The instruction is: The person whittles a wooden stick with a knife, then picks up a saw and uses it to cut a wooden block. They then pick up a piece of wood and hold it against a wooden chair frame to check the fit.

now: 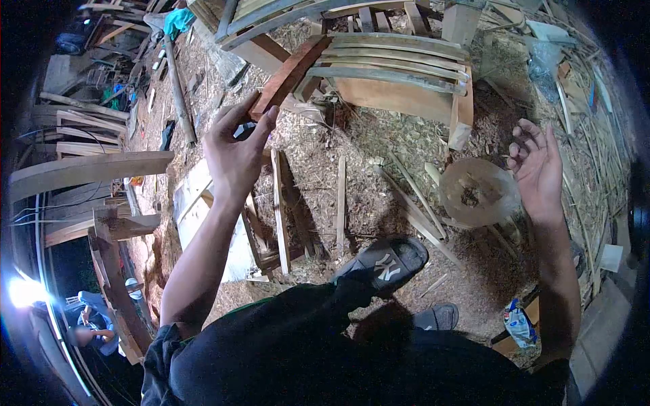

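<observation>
Left hand is pinching a reddish board, probably positioning it — right hand is hanging empty — next move's likely needing careful alignment.

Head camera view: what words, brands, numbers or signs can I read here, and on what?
"NY": interlocked pale letters on the strap of the dark slide sandal.
Blue-and-white packet: printed, but too small and blurred to read.
I can read no other text.

Wide, round-edged view from the person's head, facing forward and steeply down: dark-clothed torso closest, left hand and right hand near on either side, sandals and littered ground farther below
</observation>
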{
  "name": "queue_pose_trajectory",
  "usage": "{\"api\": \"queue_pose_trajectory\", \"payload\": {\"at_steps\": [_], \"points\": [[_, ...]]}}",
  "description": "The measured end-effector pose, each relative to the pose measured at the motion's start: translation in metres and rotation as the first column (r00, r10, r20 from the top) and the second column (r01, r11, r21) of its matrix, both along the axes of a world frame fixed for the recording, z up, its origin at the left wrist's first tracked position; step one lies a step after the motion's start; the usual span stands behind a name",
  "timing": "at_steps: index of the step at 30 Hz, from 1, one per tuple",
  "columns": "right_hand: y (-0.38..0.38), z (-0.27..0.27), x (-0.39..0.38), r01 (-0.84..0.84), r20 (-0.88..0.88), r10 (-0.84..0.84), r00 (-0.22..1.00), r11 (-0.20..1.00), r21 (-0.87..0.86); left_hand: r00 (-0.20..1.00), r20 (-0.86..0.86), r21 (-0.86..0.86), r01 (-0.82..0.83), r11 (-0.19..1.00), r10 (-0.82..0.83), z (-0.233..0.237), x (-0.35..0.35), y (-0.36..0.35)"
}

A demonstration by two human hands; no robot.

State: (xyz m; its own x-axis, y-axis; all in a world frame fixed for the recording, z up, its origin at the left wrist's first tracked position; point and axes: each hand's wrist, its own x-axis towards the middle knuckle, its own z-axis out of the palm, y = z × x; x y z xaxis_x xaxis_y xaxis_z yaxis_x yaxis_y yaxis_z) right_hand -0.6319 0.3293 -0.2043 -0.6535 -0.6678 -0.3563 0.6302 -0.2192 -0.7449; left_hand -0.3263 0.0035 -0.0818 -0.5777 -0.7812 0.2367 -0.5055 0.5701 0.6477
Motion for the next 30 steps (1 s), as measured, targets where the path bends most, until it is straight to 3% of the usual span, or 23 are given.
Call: {"api": "queue_pose_trajectory", "payload": {"at_steps": [9, 21, 26, 30], "points": [[-0.004, 0.004, 0.002, 0.010, -0.001, -0.010, 1.000, 1.000, 0.013, 0.997, 0.068, 0.056, 0.023, 0.998, -0.027, 0.002, -0.007, -0.002], [0.000, 0.004, 0.002, 0.005, 0.010, -0.005, 1.000, 1.000, 0.018, 0.998, -0.042, 0.236, 0.059, 0.970, -0.051, -0.003, -0.008, -0.005], [-0.001, 0.006, 0.003, -0.006, -0.010, 0.006, 1.000, 1.000, 0.020, 0.971, -0.230, 0.408, 0.163, 0.898, -0.072, -0.010, -0.013, -0.009], [0.000, 0.000, 0.001, 0.002, -0.009, -0.002, 1.000, 1.000, 0.031, 0.972, -0.217, 0.405, 0.174, 0.898, -0.091, -0.010, -0.012, -0.011]]}}
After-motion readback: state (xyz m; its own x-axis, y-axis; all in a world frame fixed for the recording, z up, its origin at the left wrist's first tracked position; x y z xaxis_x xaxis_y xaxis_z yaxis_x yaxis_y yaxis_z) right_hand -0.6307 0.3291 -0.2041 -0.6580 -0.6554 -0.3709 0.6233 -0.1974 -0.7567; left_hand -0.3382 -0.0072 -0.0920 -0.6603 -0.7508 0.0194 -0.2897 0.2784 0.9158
